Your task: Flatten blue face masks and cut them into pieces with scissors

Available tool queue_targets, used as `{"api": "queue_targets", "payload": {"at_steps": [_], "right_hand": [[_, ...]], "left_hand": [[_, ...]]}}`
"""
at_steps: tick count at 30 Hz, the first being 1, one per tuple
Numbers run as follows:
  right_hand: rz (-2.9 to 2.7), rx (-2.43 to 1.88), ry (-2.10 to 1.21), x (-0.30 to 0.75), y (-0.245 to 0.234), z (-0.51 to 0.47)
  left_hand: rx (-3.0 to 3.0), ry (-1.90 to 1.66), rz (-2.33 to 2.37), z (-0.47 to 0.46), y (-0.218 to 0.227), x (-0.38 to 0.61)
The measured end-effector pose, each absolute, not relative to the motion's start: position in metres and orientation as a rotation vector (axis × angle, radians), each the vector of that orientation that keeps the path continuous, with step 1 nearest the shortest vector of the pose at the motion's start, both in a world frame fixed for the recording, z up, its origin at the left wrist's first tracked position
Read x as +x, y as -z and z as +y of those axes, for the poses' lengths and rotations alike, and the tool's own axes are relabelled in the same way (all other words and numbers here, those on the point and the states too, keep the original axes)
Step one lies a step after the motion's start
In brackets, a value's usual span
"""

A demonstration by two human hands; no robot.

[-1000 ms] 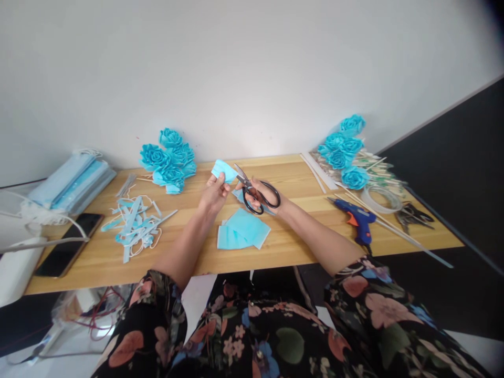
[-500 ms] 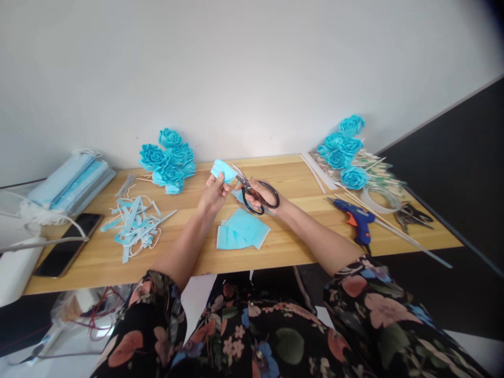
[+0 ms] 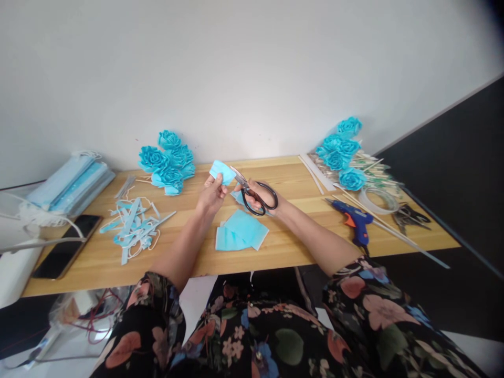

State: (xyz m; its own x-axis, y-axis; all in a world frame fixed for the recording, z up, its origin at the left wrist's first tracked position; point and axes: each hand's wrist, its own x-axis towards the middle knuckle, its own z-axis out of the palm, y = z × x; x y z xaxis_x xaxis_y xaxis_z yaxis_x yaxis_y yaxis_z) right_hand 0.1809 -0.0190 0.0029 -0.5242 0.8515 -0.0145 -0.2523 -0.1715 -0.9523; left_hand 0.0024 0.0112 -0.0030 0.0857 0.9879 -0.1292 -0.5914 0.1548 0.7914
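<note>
Between the fingers of my left hand [image 3: 211, 195] is a small piece of blue mask fabric [image 3: 222, 171], raised above the table. My right hand [image 3: 260, 196] grips black-handled scissors [image 3: 269, 196], fingers through the loops. The scissor blades [image 3: 239, 178] point up and left, at the fabric's right edge; whether they touch it I cannot tell. Below my hands, flat blue fabric pieces [image 3: 241, 231] lie overlapping on the wooden table [image 3: 189, 247]. More blue fabric shows partly hidden under my right hand.
To the left are blue fabric flowers [image 3: 170, 163], cut strips and ear loops [image 3: 136, 226], a phone [image 3: 66, 247] and stacked face masks [image 3: 74, 181]. On the right lie more flowers [image 3: 340, 152], a blue glue gun [image 3: 354, 220], clear tape [image 3: 378, 200], pliers [image 3: 410, 216] and thin sticks [image 3: 380, 168].
The view has shifted very slightly. My hands, the fabric piece and the scissors keep nearly the same positions relative to one another.
</note>
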Motion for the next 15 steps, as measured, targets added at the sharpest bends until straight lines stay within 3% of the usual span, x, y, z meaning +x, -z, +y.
{"api": "queue_targets", "payload": {"at_steps": [15], "right_hand": [[-1.354, -0.78, -1.785, 0.1847, 0.0003, -0.0161]], "left_hand": [[0.726, -1.302, 0.797, 0.015, 0.0058, -0.0041]]}}
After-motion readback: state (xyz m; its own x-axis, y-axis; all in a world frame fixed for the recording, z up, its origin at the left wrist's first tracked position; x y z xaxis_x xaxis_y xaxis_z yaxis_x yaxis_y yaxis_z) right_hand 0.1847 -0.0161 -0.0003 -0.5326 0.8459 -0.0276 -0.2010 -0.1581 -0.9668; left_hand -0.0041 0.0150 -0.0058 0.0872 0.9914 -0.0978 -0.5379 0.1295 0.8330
